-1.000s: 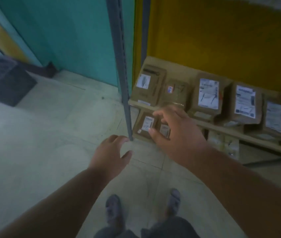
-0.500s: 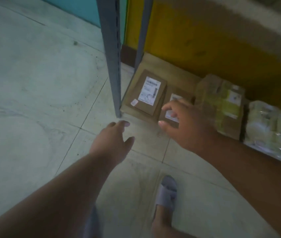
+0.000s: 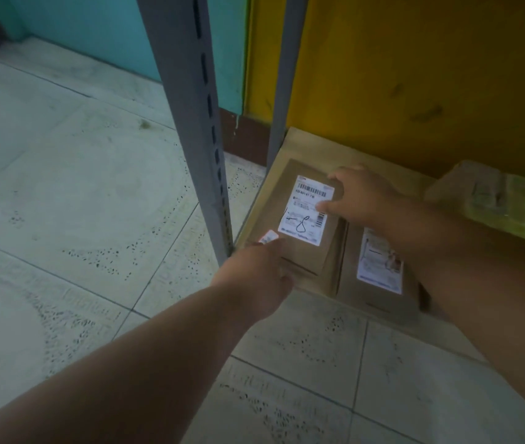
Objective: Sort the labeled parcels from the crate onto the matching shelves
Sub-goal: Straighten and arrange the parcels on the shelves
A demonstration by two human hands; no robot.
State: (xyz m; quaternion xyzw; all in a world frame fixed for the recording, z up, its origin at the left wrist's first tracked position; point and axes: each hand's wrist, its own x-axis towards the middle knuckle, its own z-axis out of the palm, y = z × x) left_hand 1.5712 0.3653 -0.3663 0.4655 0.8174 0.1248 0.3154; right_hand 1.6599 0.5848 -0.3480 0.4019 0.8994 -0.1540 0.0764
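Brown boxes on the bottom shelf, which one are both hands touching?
The left box, beside the grey post, with pen scribble on its label. The left hand and right hand touch it; its neighbour lies untouched.

You have flat brown parcel (image 3: 299, 219) on bottom shelf (image 3: 290, 149), left end, just beside grey post. White barcode label faces up, scrawled in black pen. Second brown parcel (image 3: 376, 277) lies flat touching its right side, label up too.

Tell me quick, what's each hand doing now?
Left hand: grips the near corner of the labelled parcel.
Right hand: grips the same parcel's far edge, thumb on its shipping label.
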